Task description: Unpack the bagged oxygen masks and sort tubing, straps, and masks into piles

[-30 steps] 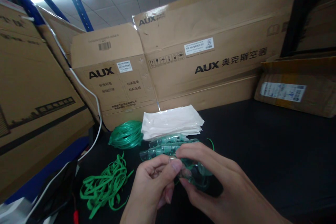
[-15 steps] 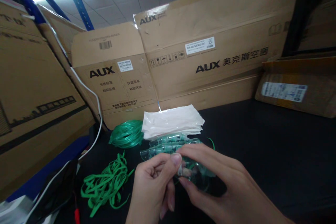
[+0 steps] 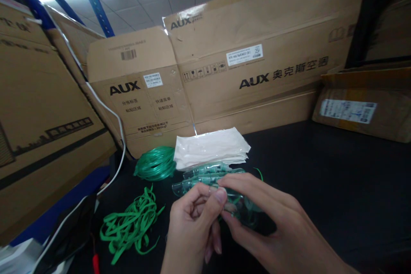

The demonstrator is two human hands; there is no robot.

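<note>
My left hand [image 3: 201, 218] is closed, thumb and index finger pinched at the near left edge of a clear green plastic mask [image 3: 247, 214]. My right hand [image 3: 272, 218] curves round the same mask, with its fingers above and its thumb below, close to the left thumb. Both hands cover much of the mask, and the small part between the fingertips is hidden. Just beyond the fingers lie more clear green plastic masks [image 3: 195, 181], one behind another. A loose tangle of green elastic straps [image 3: 131, 224] rests left of my left hand.
A coil of green tubing [image 3: 156, 163] and a stack of white packets [image 3: 210, 147] lie at the back of the black table [image 3: 308, 171]. Cardboard panels [image 3: 224, 85] wall the far side. A carton [image 3: 362, 107] stands right; a white cable [image 3: 120, 137] hangs left.
My left hand has shifted slightly to the right, its thumb now nearer the right fingertips. The pale piece seen between the fingers is more covered now. My right hand stays almost in place.
</note>
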